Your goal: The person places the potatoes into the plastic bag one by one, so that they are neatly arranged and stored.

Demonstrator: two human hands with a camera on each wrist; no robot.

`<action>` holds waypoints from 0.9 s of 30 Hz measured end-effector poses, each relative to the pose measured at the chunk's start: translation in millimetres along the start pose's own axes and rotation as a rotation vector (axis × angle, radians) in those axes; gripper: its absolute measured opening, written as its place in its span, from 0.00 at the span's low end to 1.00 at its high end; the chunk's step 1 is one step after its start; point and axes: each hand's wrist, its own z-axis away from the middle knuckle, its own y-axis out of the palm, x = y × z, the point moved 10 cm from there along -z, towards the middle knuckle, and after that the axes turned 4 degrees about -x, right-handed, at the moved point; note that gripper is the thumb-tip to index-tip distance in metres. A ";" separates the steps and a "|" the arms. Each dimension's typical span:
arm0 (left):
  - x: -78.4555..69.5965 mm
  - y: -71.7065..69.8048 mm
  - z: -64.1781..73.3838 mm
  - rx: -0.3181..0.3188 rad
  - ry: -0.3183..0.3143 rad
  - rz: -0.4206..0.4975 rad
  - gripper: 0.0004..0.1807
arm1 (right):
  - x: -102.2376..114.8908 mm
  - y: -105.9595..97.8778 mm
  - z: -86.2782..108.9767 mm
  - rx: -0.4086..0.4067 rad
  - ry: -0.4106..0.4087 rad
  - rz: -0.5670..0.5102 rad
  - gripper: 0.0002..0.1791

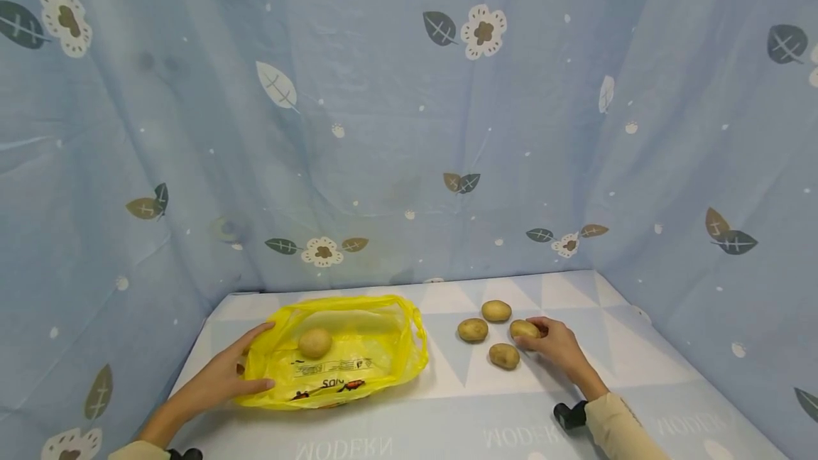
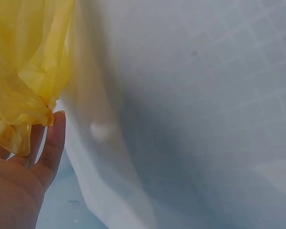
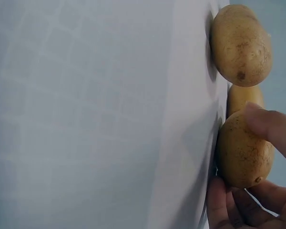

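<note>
A yellow plastic bag (image 1: 390, 375) lies on its side on the table at left, its mouth spread wide, with one potato (image 1: 315, 343) inside. My left hand (image 1: 224, 375) holds the bag's left end, thumb and fingers spread around it. In the left wrist view, the fingers (image 2: 51, 148) touch the crumpled yellow plastic (image 2: 33, 95). To the right, my right hand (image 1: 559, 346) grips a potato (image 3: 245, 152) between thumb and fingers, at the table surface. Beside it lie three more potatoes: one at the back (image 1: 496, 311), one on the left (image 1: 473, 330) and one in front (image 1: 504, 356).
The table is covered by a pale blue and white patterned cloth (image 1: 441, 421). Blue curtains (image 1: 396, 126) with flowers and leaves hang behind and along both sides. A black device (image 1: 569, 415) sits on the right wrist.
</note>
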 end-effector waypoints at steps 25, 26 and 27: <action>3.9 1.9 3.7 0.008 -0.035 0.008 0.57 | 17.0 -21.3 3.3 -0.085 -0.059 0.006 0.36; 3.8 1.8 3.6 0.006 -0.034 0.007 0.57 | 18.9 -21.9 3.4 -0.088 -0.069 0.004 0.36; 3.2 1.8 3.4 0.005 -0.030 0.007 0.57 | 20.9 -22.5 3.5 -0.090 -0.081 0.000 0.36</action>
